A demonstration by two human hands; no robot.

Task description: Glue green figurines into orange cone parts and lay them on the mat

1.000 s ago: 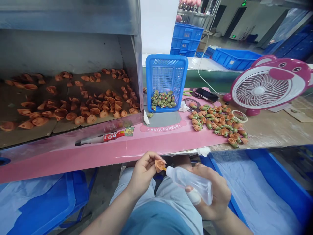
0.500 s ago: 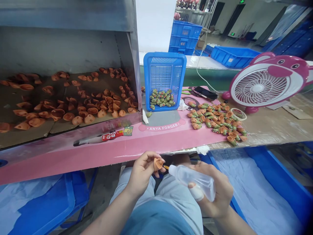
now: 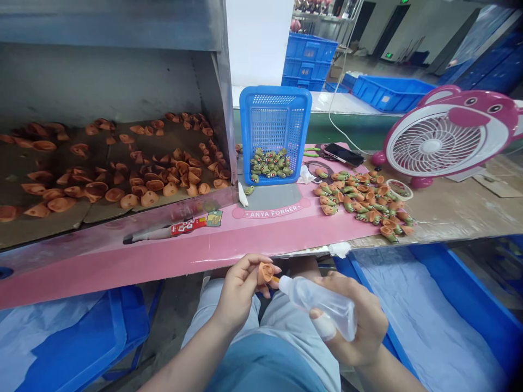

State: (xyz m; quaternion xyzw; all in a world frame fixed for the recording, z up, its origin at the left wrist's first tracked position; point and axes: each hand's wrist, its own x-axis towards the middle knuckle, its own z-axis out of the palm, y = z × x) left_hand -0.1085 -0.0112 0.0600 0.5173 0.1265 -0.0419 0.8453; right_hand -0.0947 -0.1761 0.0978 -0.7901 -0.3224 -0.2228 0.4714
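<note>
Above my lap, my left hand (image 3: 241, 291) pinches a small orange cup-shaped piece (image 3: 265, 273), its hollow facing up toward the camera. My right hand (image 3: 359, 321) is wrapped round a clear squeeze bottle (image 3: 324, 305) with a white cap. The bottle lies tilted to the left, and its thin orange tip (image 3: 275, 279) is at the right side of the piece. Whether the tip touches the piece, I cannot tell. Several orange-and-green pieces (image 3: 359, 197) lie in a pile on the pink table mat (image 3: 286, 231) beyond my right hand.
A blue basket (image 3: 245, 136) holds small green pieces. At the left, many orange pieces (image 3: 96, 190) lie in a metal-sided booth. A pink fan (image 3: 433, 144) stands at the right, near a phone (image 3: 344, 154). Blue bins (image 3: 461, 283) flank my lap below the table edge.
The bottle in my right hand has moved slightly left, so its tip is closer to the orange piece. My left hand has shifted very slightly and keeps its pinch.
</note>
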